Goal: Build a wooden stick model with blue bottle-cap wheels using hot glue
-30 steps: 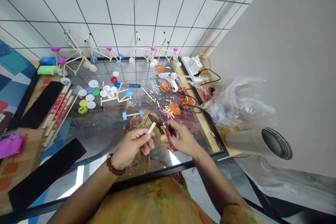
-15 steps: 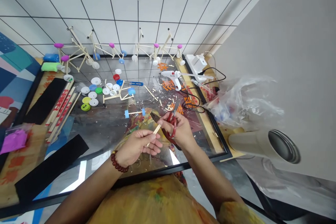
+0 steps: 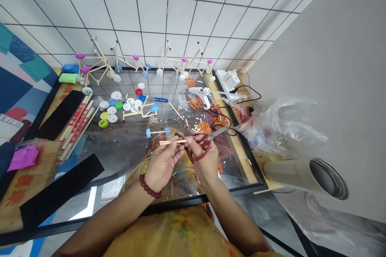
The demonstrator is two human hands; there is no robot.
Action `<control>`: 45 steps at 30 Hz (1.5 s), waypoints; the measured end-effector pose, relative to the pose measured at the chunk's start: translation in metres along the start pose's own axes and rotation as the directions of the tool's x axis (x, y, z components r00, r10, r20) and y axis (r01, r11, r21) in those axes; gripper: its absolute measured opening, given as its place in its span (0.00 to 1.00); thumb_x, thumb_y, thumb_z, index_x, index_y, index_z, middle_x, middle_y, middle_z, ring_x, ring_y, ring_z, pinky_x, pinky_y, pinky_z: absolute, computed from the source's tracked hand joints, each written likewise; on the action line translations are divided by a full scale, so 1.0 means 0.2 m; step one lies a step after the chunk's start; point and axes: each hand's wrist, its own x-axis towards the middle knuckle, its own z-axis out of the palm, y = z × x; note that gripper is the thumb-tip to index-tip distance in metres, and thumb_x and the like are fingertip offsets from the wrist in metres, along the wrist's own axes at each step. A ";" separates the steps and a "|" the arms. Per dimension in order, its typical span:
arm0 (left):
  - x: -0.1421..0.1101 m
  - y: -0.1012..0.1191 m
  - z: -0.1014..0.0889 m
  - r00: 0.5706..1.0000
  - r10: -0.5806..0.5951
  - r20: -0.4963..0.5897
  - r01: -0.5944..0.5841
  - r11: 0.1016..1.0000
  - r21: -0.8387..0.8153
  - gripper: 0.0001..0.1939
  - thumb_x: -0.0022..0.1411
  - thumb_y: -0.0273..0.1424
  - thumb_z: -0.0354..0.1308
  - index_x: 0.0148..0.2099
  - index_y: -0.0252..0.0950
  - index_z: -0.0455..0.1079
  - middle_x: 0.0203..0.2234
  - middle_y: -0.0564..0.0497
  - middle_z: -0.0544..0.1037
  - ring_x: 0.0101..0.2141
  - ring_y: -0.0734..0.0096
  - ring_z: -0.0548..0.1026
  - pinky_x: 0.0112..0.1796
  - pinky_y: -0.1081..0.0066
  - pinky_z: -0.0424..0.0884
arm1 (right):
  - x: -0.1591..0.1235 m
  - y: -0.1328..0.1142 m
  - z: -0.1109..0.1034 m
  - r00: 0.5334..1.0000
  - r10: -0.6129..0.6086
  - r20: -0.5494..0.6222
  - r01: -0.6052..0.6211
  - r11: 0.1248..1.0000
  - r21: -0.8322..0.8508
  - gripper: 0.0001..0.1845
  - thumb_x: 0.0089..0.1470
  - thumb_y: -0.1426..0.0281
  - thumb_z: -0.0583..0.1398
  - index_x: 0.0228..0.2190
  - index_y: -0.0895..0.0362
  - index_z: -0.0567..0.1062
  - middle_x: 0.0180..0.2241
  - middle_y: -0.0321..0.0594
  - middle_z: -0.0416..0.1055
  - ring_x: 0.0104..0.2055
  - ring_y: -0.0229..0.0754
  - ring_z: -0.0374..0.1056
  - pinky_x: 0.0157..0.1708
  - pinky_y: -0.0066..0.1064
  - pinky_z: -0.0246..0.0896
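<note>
My left hand (image 3: 164,164) pinches a thin wooden stick (image 3: 171,142) between thumb and fingers, holding it level over the glass-topped table (image 3: 120,156). My right hand (image 3: 202,156) grips red-handled scissors (image 3: 200,145), with the metal blades (image 3: 218,132) pointing right and away from me. The stick's right end reaches the scissors near my right fingers. Whether it lies between the blades is hidden. Just beyond my hands lies a stick axle with blue foam ends (image 3: 157,132). A red bead bracelet (image 3: 150,186) circles my left wrist.
Stick-built wheeled models (image 3: 102,64) stand along the table's far edge. Bottle caps (image 3: 111,109), a glue gun (image 3: 201,95) and wood scraps lie on the glass. A plastic bag (image 3: 286,124) and a power strip (image 3: 230,80) sit right; wooden sticks (image 3: 78,128) and black strips (image 3: 62,188) sit left.
The scissors have swung round, their blades now pointing right rather than left. The stick has turned from a slant to level, and both hands sit closer together.
</note>
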 end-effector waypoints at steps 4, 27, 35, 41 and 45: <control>0.04 0.03 0.03 0.990 -0.097 -0.102 0.082 0.986 -0.144 0.07 0.65 0.22 0.59 0.33 0.29 0.76 0.27 0.49 0.80 0.28 0.78 0.79 0.32 0.78 0.78 | -0.07 0.02 -0.02 0.988 -0.039 0.148 0.047 0.997 -0.054 0.14 0.44 0.71 0.71 0.30 0.54 0.72 0.36 0.38 0.81 0.40 0.43 0.78 0.47 0.39 0.73; 0.03 0.04 -0.01 0.976 0.219 -0.009 -0.211 0.950 0.232 0.11 0.48 0.33 0.74 0.31 0.32 0.78 0.31 0.49 0.82 0.34 0.72 0.79 0.38 0.75 0.76 | -0.06 0.01 -0.09 0.979 0.006 0.204 0.047 0.966 -0.255 0.15 0.44 0.68 0.72 0.31 0.53 0.73 0.33 0.37 0.81 0.35 0.41 0.77 0.40 0.35 0.72; 0.05 0.08 -0.04 0.981 0.192 -0.019 -0.187 0.970 0.154 0.21 0.44 0.32 0.76 0.42 0.34 0.78 0.35 0.47 0.84 0.37 0.66 0.82 0.42 0.66 0.77 | -0.04 0.05 -0.10 0.978 0.066 0.200 0.007 0.938 -0.347 0.18 0.38 0.65 0.74 0.30 0.54 0.74 0.29 0.36 0.80 0.31 0.41 0.75 0.35 0.33 0.71; 0.06 0.12 -0.05 0.998 0.024 -0.057 -0.016 0.991 0.131 0.18 0.45 0.29 0.75 0.39 0.32 0.78 0.31 0.47 0.83 0.33 0.68 0.81 0.41 0.68 0.77 | -0.04 0.03 -0.14 0.938 -0.006 0.347 0.176 0.870 -0.461 0.14 0.40 0.65 0.74 0.29 0.53 0.77 0.29 0.36 0.78 0.31 0.41 0.73 0.35 0.33 0.69; 0.05 0.12 -0.06 0.999 -0.013 -0.035 0.019 0.987 0.160 0.17 0.45 0.30 0.75 0.38 0.32 0.78 0.32 0.46 0.83 0.34 0.67 0.81 0.41 0.67 0.77 | -0.04 0.06 -0.16 0.954 -0.014 0.300 0.165 0.857 -0.488 0.17 0.39 0.62 0.75 0.27 0.53 0.75 0.26 0.35 0.76 0.28 0.40 0.70 0.31 0.32 0.67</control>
